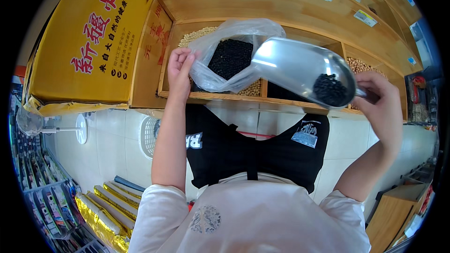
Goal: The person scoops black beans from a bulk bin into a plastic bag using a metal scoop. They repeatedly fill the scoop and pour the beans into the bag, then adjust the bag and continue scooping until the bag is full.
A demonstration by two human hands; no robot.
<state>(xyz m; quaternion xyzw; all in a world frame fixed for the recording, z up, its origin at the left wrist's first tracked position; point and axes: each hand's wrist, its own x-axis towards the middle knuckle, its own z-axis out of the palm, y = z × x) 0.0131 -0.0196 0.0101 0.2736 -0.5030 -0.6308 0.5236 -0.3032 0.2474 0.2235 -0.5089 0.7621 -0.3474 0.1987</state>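
My left hand pinches the rim of a clear plastic bag, whose mouth gapes upward. Black beans lie inside the bag. In my right hand is the handle of a shiny metal scoop. The scoop's front lip reaches over the right side of the bag's mouth, while a small heap of black beans sits at its rear, near the handle. Under the bag, pale round beans fill one compartment of a wooden bin. The scoop partly hides the dark compartment to the right.
A large yellow cardboard box with printing stands left of the bin. Light brown beans occupy a compartment at right. Above rises a wooden tier with price tags. Below are a white basket and gold-edged packages.
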